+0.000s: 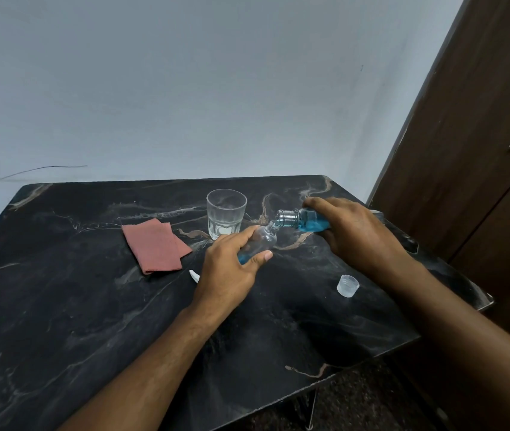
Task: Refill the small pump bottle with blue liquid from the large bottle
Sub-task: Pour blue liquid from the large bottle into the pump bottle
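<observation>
Left fingers: thumb [261,256] and fingers curled round the small pump bottle [263,239], gripping its lower body.
Left hand [232,265]: held the small bottle tilted, open neck pointing far-right, over the table's middle.
Right fingers: wrapped round the large bottle [305,219] from above — grip firm, palm hiding most of it.
Right hand [353,231]: tipped the large bottle nearly level, its mouth touching or just above the small neck.
Blue liquid: a little pooled low in the small bottle; more in the large one.
Pump: a white piece [194,276], likely it, lay left of the left wrist.
Cap [348,285]: near-right on the table [61,306].
Glass [226,213], folded cloth [154,245]: far side, apart.
Risk: wide mouth over narrow neck — a fast tilt would probably overshoot and spill onto the table.
Risk: both bottles held in the air; a drifting hand could break alignment.
</observation>
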{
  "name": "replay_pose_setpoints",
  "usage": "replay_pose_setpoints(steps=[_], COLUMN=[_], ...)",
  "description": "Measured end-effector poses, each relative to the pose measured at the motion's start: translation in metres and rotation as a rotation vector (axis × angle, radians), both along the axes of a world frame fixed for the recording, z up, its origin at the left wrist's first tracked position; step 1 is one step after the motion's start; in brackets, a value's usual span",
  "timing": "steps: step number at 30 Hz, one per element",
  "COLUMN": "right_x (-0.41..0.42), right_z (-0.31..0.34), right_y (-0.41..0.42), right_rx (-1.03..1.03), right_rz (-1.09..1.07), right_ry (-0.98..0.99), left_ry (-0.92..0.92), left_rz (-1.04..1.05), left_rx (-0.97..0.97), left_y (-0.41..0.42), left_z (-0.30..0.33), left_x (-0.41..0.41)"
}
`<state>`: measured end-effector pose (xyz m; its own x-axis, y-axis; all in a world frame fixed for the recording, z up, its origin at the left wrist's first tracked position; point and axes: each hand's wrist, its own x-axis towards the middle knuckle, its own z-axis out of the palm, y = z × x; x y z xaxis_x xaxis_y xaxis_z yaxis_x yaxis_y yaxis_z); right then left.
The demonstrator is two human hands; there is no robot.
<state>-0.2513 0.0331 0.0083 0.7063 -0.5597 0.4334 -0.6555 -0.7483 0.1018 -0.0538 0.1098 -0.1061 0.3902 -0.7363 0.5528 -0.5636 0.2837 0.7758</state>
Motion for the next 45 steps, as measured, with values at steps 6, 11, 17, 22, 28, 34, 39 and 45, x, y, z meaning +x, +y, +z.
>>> replay_pose_setpoints(steps=[6,11,17,22,28,34,39,45], right_x=[0.0013,0.0021,0.0024,0.002,0.0022,0.0019,0.0022,0.0027], right_z=[0.0003,0.0015,0.003,0.0029,0.0022,0.0034,0.0041,0.0053], right_y=[-0.0001,0.0014,0.0017,0.0008,-0.0011,0.0002,0.0009,0.002], right_rx=[-0.01,-0.012,-0.015,-0.023,-0.032,-0.03,-0.028,-0.025], right_rz=[0.007,0.008,0.008,0.014,0.008,0.008,0.011,0.014], right_ry=[0.002,0.007,0.012,0.008,0.01,0.015,0.018,0.015], left_ry=[0.005,0.006,-0.01,-0.007,-0.006,-0.013,-0.008,-0.019], left_rz=[-0.001,0.004,0.0,0.0,0.018,0.014,0.015,0.004], left_rx=[-0.004,-0.006,-0.006,-0.005,0.005,0.006,0.007,0.004], left_y=[0.0001,0.0001,0.0004,0.0005,-0.0003,0.001,0.0016,0.003], left_z=[-0.0001,-0.0002,-0.0005,-0.0007,0.0005,0.0008,0.0015,0.0032], left_x=[-0.0001,0.0003,0.0002,0.0004,0.0002,-0.0002,-0.0002,-0.0006])
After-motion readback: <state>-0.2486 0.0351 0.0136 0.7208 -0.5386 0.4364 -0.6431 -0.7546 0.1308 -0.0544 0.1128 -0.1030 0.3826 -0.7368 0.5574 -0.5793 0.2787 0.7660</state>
